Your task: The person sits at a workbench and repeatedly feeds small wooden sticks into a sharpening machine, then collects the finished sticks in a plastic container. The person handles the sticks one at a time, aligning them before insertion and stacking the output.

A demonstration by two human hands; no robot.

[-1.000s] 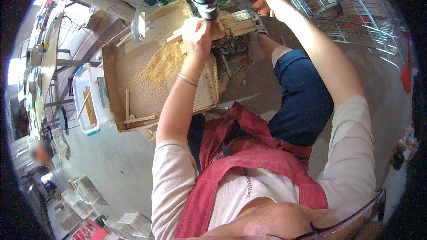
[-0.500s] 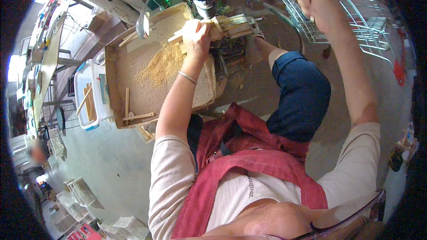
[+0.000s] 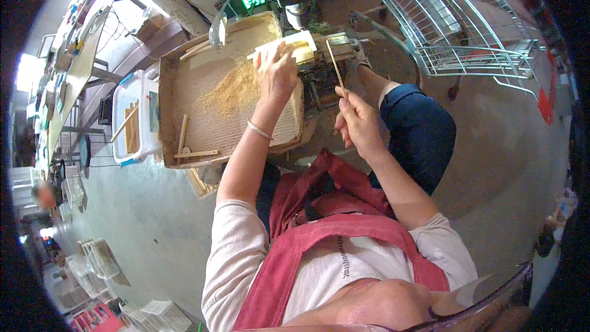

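Note:
My left hand (image 3: pixel 276 74) reaches over a cardboard tray of sawdust, its fingers closed on a pale, flat wooden piece (image 3: pixel 302 45). This piece lies across the near end of a small machine bench (image 3: pixel 340 49), brightly lit. Between the thumb and fingers of my right hand (image 3: pixel 359 122), in front of my raised knee, is a thin wooden stick (image 3: pixel 335 63). The stick points up and away, its far tip close to the right end of the pale piece. Whether they touch, I cannot tell.
The cardboard tray (image 3: pixel 230 147) holds a heap of sawdust (image 3: pixel 230 91) and loose wooden strips. Left of it is a clear plastic bin (image 3: pixel 142 146) with wood pieces. A lamp (image 3: pixel 217 29) hangs over the tray. A wire cart (image 3: pixel 455 43) stands at the far right.
My right hand has come down and left from beside the wire cart to the front of my knee. My left hand has shifted slightly nearer, and the pale piece now shows brightly beneath its fingers.

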